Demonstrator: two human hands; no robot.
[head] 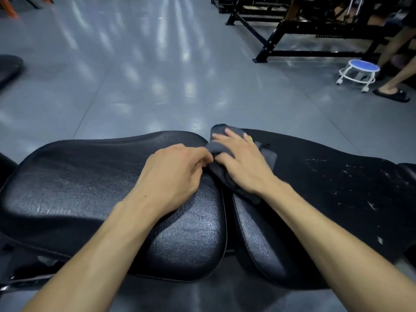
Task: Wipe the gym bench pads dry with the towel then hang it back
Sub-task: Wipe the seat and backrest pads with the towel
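Two black textured bench pads lie side by side before me: the left pad point(78, 188) and the right pad point(333, 190), with a narrow gap between them. A dark grey towel point(221, 171) is bunched over the gap near the pads' far edge. My right hand point(243, 163) lies flat on the towel with fingers spread, pressing it onto the right pad. My left hand point(173, 172) rests on the left pad, its curled fingertips pinching the towel's left edge. White specks and droplets dot the right pad's far right part.
Grey glossy floor point(135, 75) stretches ahead. A black machine frame point(292, 30) stands at the back right, with a small white stool with a blue seat point(360, 73) and a person's legs in dark slippers point(394, 86) beside it. Another black pad point(9, 68) shows at the left edge.
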